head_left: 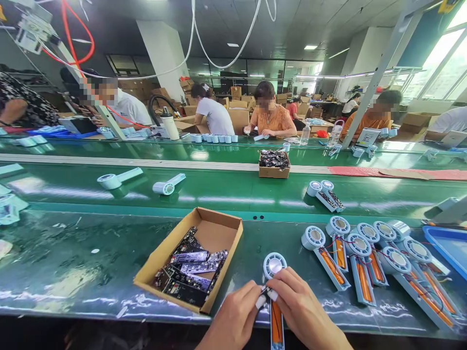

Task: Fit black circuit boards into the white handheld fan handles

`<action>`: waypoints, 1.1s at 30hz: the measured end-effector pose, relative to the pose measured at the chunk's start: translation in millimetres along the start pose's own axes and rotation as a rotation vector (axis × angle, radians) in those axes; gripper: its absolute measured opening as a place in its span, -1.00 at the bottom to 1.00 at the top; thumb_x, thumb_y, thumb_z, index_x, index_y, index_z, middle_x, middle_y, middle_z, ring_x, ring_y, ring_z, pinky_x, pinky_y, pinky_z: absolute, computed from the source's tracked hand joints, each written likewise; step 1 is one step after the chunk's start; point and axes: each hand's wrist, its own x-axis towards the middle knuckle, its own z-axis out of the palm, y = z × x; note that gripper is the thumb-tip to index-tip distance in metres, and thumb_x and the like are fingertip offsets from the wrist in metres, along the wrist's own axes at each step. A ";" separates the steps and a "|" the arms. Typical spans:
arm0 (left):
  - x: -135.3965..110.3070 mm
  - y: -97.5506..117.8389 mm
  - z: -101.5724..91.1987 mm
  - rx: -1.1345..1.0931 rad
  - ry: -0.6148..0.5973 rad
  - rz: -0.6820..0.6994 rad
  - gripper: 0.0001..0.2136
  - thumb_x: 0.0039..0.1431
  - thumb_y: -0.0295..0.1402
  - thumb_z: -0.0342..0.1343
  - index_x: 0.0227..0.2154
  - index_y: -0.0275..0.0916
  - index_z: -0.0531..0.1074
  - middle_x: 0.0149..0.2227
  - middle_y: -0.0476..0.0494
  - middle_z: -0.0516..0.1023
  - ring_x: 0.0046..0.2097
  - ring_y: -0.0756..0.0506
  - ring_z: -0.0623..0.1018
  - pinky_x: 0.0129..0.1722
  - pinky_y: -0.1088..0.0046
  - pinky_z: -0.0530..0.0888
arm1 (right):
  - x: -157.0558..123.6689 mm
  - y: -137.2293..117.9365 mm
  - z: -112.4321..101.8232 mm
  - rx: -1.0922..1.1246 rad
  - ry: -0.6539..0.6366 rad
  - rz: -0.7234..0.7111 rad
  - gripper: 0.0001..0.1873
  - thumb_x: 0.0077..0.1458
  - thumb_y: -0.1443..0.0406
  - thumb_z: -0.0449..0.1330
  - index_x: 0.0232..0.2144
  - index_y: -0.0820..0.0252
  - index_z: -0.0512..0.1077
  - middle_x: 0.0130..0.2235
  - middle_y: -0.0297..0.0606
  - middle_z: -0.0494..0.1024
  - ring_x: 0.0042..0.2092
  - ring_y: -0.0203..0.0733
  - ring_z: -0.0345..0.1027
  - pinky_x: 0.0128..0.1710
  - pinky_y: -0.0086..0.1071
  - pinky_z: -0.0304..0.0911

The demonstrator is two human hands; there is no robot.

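Note:
A light blue handheld fan housing lies before me at the table's front edge, its round head away from me. An orange battery and a dark wire show in its open handle. Over the top of the handle, my left hand and my right hand meet with fingers pinched together. A small dark part sits between the fingertips, mostly hidden by them. White coverings show on some fingertips. To the left stands a cardboard box with several black circuit boards inside.
At right lie several fan housings with orange batteries, beside a blue tray. Two with circuit boards lie on the green conveyor belt. A second box stands farther back. Several people sit across the line.

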 end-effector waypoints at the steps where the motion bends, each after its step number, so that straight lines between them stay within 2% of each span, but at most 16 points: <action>1: 0.6 0.4 -0.4 -0.021 0.002 -0.006 -0.73 0.32 -0.51 -0.18 -0.34 -0.17 0.42 -0.35 -0.12 0.55 -0.32 -0.11 0.59 -0.31 0.46 0.50 | -0.1 1.0 2.2 0.015 0.016 0.000 -0.74 0.30 0.51 0.01 -0.17 0.16 0.44 -0.26 -0.22 0.50 -0.26 -0.14 0.38 -0.29 -0.33 0.43; 6: -0.9 -1.3 4.1 -0.144 0.080 -0.116 -0.71 0.36 -0.34 -0.13 -0.29 -0.18 0.52 -0.33 -0.15 0.61 -0.28 -0.12 0.62 -0.24 0.44 0.56 | 0.1 2.6 7.0 0.065 0.095 0.060 -0.75 0.34 0.45 0.03 -0.13 0.14 0.48 -0.23 -0.20 0.55 -0.22 -0.13 0.41 -0.22 -0.29 0.42; 9: -8.8 -7.4 11.0 -0.202 0.174 -0.298 -0.67 0.35 -0.19 -0.08 -0.17 -0.21 0.56 -0.43 -0.14 0.62 -0.31 -0.16 0.64 -0.25 0.38 0.59 | -7.4 1.2 -2.8 0.188 0.106 0.125 -0.75 0.33 0.44 0.06 -0.09 0.11 0.50 -0.17 -0.20 0.57 -0.17 -0.15 0.46 -0.15 -0.33 0.41; 12: -19.4 -12.4 15.1 -0.295 0.189 -0.486 -0.55 0.35 -0.09 -0.10 0.06 -0.26 0.48 -0.54 -0.05 0.57 -0.46 -0.14 0.60 -0.37 0.38 0.58 | -20.9 -0.5 -17.3 0.308 0.126 0.275 -0.79 0.28 0.42 0.13 -0.10 0.12 0.49 -0.18 -0.25 0.57 -0.25 -0.24 0.45 -0.23 -0.42 0.39; 14: -24.7 -12.5 15.5 -0.358 0.170 -0.531 -0.50 0.36 -0.06 -0.11 0.17 -0.26 0.38 -0.54 -0.02 0.56 -0.50 -0.12 0.58 -0.41 0.40 0.57 | -28.7 -1.4 -23.8 0.332 0.075 0.346 -0.76 0.26 0.42 0.16 -0.06 0.10 0.47 -0.20 -0.27 0.56 -0.29 -0.26 0.42 -0.28 -0.45 0.36; 17: -27.6 -9.8 16.5 -0.352 0.210 -0.519 -0.52 0.35 -0.06 -0.09 0.17 -0.23 0.39 -0.51 -0.03 0.59 -0.49 -0.11 0.59 -0.40 0.41 0.57 | -33.5 -2.0 -23.7 0.327 -0.050 0.320 -0.63 0.23 0.47 0.13 0.03 0.06 0.46 -0.15 -0.27 0.56 -0.23 -0.24 0.44 -0.23 -0.44 0.36; 19: -27.1 -8.2 17.9 -0.291 0.270 -0.482 -0.57 0.35 -0.11 -0.08 0.12 -0.19 0.44 -0.42 -0.09 0.64 -0.43 -0.11 0.63 -0.34 0.40 0.60 | -32.3 -1.8 -18.8 0.315 -0.079 0.259 -0.59 0.21 0.51 0.10 0.01 0.04 0.49 -0.14 -0.26 0.55 -0.18 -0.23 0.45 -0.18 -0.43 0.36; 22: -24.7 -6.7 18.4 -0.178 0.302 -0.407 -0.63 0.33 -0.23 -0.08 0.08 -0.16 0.48 -0.16 -0.17 0.69 -0.18 -0.15 0.69 -0.17 0.36 0.62 | -27.4 -0.7 -10.6 0.305 -0.014 0.187 -0.63 0.20 0.52 0.09 -0.12 0.07 0.56 -0.16 -0.24 0.56 -0.15 -0.22 0.47 -0.14 -0.42 0.36; 24: -22.1 -5.3 16.7 -0.105 0.272 -0.356 -0.62 0.31 -0.32 -0.09 0.10 -0.16 0.48 0.00 -0.19 0.66 -0.01 -0.18 0.65 -0.05 0.33 0.60 | -23.3 -0.1 -7.1 0.305 0.039 0.161 -0.65 0.17 0.54 0.10 -0.16 0.10 0.57 -0.13 -0.21 0.57 -0.12 -0.21 0.48 -0.10 -0.40 0.37; 26: -19.5 -3.7 14.1 -0.041 0.241 -0.297 -0.59 0.29 -0.40 -0.12 0.11 -0.19 0.47 0.07 -0.21 0.62 0.08 -0.17 0.61 0.03 0.32 0.57 | -19.2 0.0 -5.0 0.330 0.037 0.126 -0.63 0.13 0.57 0.10 -0.18 0.12 0.57 -0.06 -0.20 0.59 -0.05 -0.19 0.50 -0.02 -0.39 0.36; 29: -18.1 -2.0 12.3 0.003 0.175 -0.216 -0.55 0.28 -0.47 -0.18 0.10 -0.19 0.49 -0.05 -0.21 0.66 -0.01 -0.13 0.66 -0.06 0.39 0.60 | -13.4 0.0 -1.4 0.436 -0.013 0.067 -0.67 0.14 0.56 0.11 -0.22 0.13 0.56 -0.10 -0.22 0.63 -0.05 -0.20 0.52 -0.01 -0.40 0.36; 33: -24.1 -3.5 15.2 0.072 0.134 -0.200 -0.52 0.31 -0.49 -0.23 0.08 -0.06 0.51 -0.28 -0.13 0.57 -0.30 -0.06 0.66 -0.34 0.49 0.60 | -7.9 0.1 7.4 0.556 0.027 0.101 -0.82 0.21 0.45 0.17 -0.26 0.15 0.56 -0.28 -0.25 0.63 -0.23 -0.22 0.52 -0.19 -0.42 0.39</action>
